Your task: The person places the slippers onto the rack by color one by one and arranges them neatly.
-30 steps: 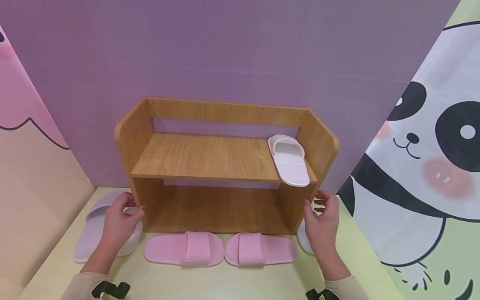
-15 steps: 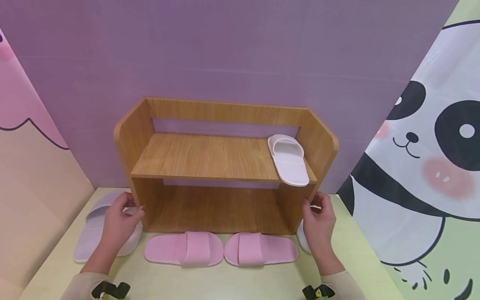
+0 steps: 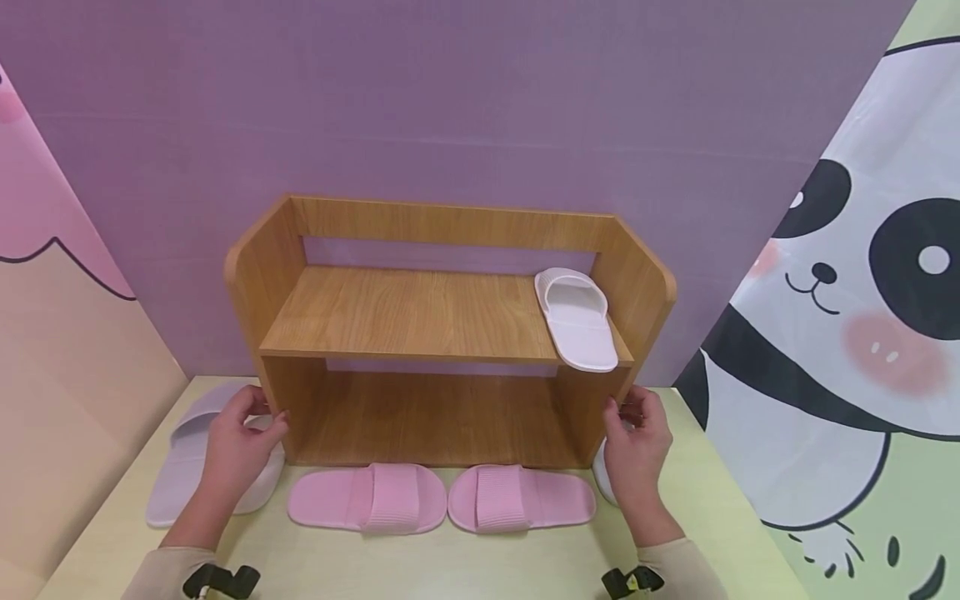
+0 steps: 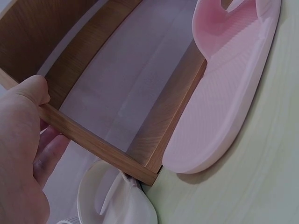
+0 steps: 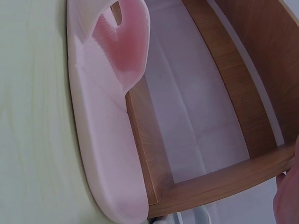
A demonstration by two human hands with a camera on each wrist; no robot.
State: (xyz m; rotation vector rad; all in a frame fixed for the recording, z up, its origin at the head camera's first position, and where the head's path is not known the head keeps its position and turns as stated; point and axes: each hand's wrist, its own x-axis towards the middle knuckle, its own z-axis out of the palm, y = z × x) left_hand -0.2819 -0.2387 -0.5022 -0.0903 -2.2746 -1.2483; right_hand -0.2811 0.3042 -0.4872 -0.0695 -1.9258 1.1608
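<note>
A two-tier wooden shoe rack (image 3: 435, 417) stands against the purple wall. My left hand (image 3: 243, 442) grips the front edge of its left side panel, thumb inside and fingers outside, as the left wrist view shows. On the other side my right hand (image 3: 639, 450) holds the right panel's front edge; only a bit of that hand (image 5: 287, 198) shows in the right wrist view. One white slipper (image 3: 581, 333) lies on the upper shelf at the right, toe inward. Before the rack, a left pink slipper (image 3: 322, 498) and a right pink slipper (image 3: 558, 500) lie toe to toe.
White slippers (image 3: 180, 471) lie on the table left of the rack, partly behind my left hand. Another white slipper (image 3: 602, 479) is mostly hidden by my right hand. The pale tabletop (image 3: 427, 575) extends in front. A panda-printed wall (image 3: 810, 467) borders the right.
My right hand has moved slightly left and its fingers have closed in on the rack's right panel. The left hand has kept its grip; rack and slippers stay where they were.
</note>
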